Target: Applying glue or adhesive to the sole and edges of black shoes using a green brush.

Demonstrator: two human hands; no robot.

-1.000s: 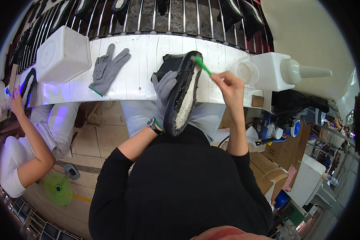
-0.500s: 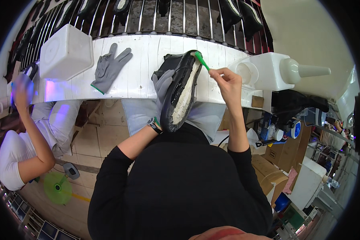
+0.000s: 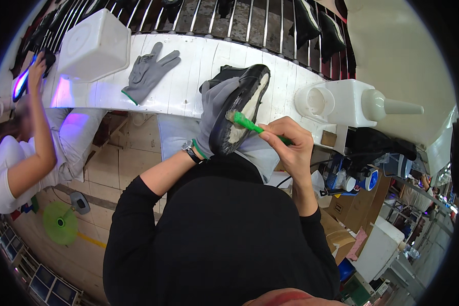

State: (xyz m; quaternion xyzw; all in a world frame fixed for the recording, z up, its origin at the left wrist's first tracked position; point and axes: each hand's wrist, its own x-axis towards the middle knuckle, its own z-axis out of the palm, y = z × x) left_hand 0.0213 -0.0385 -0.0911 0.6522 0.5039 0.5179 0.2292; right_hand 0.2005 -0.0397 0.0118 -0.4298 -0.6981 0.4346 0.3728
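My left hand (image 3: 214, 104), in a grey glove, grips a black shoe (image 3: 261, 86) from its left side. The shoe is tilted with its underside turned up, showing a pale strip inside a black rim. In my bare right hand (image 3: 295, 145) is a green-handled brush (image 3: 247, 123), pinched between thumb and fingers. The brush's bristles touch the sole's left rim, towards the end nearer me. A loose grey glove (image 3: 150, 74) lies on the white bench (image 3: 188, 56) to the left.
At left on the bench stands an upturned white tub (image 3: 94, 46). A white bottle with a nozzle (image 3: 349, 102) lies at right beside a round dish (image 3: 313, 100). Beyond the bench, metal rollers (image 3: 250, 25) carry black shoes. Another person's hand (image 3: 35, 74) holds a shoe at far left.
The brush has moved from the shoe's far end towards me, to the left rim of its near part. The left glove now wraps the shoe's side more visibly. The view has shifted slightly.
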